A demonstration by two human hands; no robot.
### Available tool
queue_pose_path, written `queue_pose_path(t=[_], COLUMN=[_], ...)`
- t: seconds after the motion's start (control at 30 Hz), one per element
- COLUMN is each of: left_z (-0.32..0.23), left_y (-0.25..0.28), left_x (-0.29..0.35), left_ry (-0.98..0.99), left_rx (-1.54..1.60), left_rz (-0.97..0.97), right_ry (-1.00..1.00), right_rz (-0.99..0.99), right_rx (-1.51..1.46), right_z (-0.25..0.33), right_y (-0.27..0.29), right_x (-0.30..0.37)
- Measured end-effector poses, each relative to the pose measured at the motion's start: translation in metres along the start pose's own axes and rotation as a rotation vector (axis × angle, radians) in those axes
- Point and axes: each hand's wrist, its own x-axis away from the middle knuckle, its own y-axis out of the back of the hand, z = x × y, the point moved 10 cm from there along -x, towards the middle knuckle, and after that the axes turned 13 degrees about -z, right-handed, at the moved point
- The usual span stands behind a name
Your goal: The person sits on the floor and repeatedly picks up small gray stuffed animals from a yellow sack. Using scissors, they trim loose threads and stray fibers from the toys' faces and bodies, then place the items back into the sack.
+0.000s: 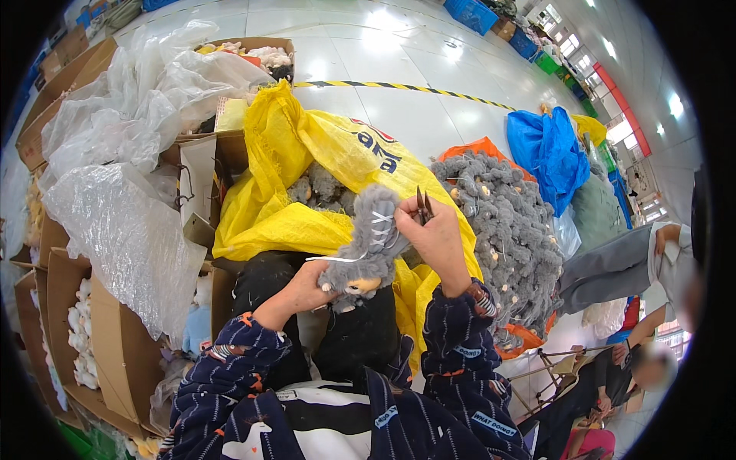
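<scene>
A fluffy grey plush toy (359,249) lies over my lap, its tan face part low down and white crisscross lacing (379,224) on its upper part. My left hand (300,293) is closed around its lower end. A loose white lace end (335,259) sticks out near that thumb. At the toy's upper right edge is my right hand (443,244), closed on small dark snips (424,204) whose blades point up. The right fingertips touch the plush by the lacing; whether they pinch a lace end is hidden.
A yellow woven sack (268,169) holding grey plush stands ahead. To the right rises a heap of grey plush toys (510,238) in an orange sack, a blue bag (548,149) behind it. Cardboard boxes (115,353) and clear plastic (115,222) crowd the left. Other people sit at right.
</scene>
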Motion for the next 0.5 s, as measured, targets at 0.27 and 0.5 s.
queue_pose_path(t=[0.27,0.5], left_z=[0.009,0.019], left_y=[0.0,0.002], left_x=[-0.002,-0.004], left_ry=[0.09,0.228], left_rx=[0.12,0.119], left_rz=[-0.004,-0.024], right_ry=[-0.811,-0.785], right_rz=[0.408,0.502], right_rx=[-0.92,-1.399], right_z=[-0.046,-0.012], right_y=[-0.042,-0.009], right_x=[0.032,0.031])
